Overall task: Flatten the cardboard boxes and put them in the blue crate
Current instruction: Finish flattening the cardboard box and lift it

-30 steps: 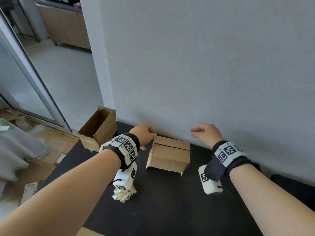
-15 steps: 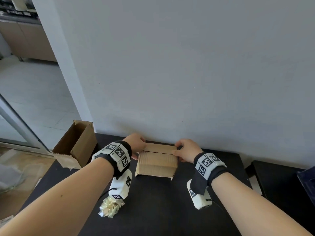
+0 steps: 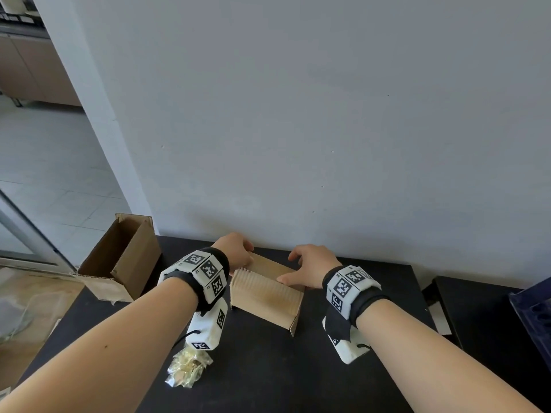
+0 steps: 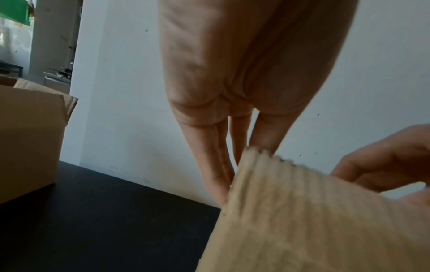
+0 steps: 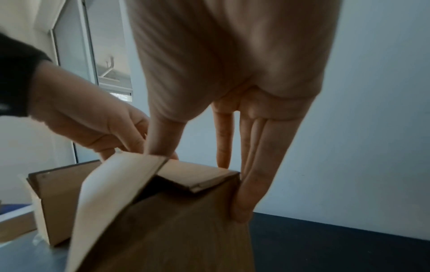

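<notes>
A small cardboard box stands on the black table close to the grey wall, between both hands. The left hand holds the box at its left far corner; in the left wrist view its straight fingers reach down behind the corrugated top flap's edge, with the thumb on the near side of that edge. The right hand holds the box's right end: in the right wrist view its thumb presses on the raised pale top flap, while the extended fingers lie down the far right edge of the box, so the hand pinches the box between them. Under the lifted flap a smaller inner flap lies folded across the opening. A second, larger cardboard box, open at its end, lies on its side at the table's left corner. A crumpled wad of clear tape lies on the table below the left wrist. At the right edge of the head view a dark blue crate is partly visible, well apart from the box.
</notes>
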The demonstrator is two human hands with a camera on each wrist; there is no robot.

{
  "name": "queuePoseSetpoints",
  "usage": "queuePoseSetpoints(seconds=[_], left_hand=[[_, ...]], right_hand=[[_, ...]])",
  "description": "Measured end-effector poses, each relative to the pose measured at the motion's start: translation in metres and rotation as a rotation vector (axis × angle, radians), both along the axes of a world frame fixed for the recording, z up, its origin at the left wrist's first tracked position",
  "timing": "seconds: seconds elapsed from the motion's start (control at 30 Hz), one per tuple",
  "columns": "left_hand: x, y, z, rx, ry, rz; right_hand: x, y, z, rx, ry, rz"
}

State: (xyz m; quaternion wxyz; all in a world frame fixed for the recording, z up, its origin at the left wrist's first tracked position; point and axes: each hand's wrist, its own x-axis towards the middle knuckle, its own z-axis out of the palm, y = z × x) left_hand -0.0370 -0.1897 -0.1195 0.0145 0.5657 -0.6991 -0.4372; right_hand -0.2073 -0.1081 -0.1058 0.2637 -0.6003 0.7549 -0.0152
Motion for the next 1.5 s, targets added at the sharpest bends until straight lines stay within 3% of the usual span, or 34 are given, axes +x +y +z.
queuePoseSetpoints(seconds=[0.2,0.37,0.6,0.83,1.03,1.13,1.23,1.33,1.5], left_hand=[[0.001,-0.003,0.000,-0.032,-0.015,-0.035],[0.003,-0.008,0.003,-0.053,-0.011,-0.044],[-0.006,-0.008,0.006,0.082,0.062,-0.112],[-0.010,-0.003,0.011,0.214,-0.057,-0.159],[-0.017,-0.001,0.009,0.044,-0.064,-0.122],[-0.017,-0.001,0.009,0.062,-0.010,-0.041],[-0.016,0.001,0.008,0.022,-0.026,-0.032],[-0.018,0.004,0.007,-0.058,-0.071,-0.079],[-0.015,0.005,0.004,-0.094,-0.092,-0.086]], right_hand=[[0.005,-0.002,-0.002,0.009,0.097,0.121],[-0.002,-0.006,-0.004,-0.089,-0.029,-0.048],[-0.018,-0.010,-0.008,-0.177,-0.057,-0.231],[-0.016,-0.010,-0.008,-0.356,-0.111,-0.386],[-0.017,-0.010,-0.005,-0.383,-0.047,-0.358],[-0.016,-0.008,-0.001,-0.397,-0.058,-0.339],[-0.009,-0.003,0.004,-0.324,-0.093,-0.337],[0.001,0.000,0.000,-0.216,-0.017,-0.285],[0.007,0.002,-0.001,-0.183,-0.006,-0.264]])
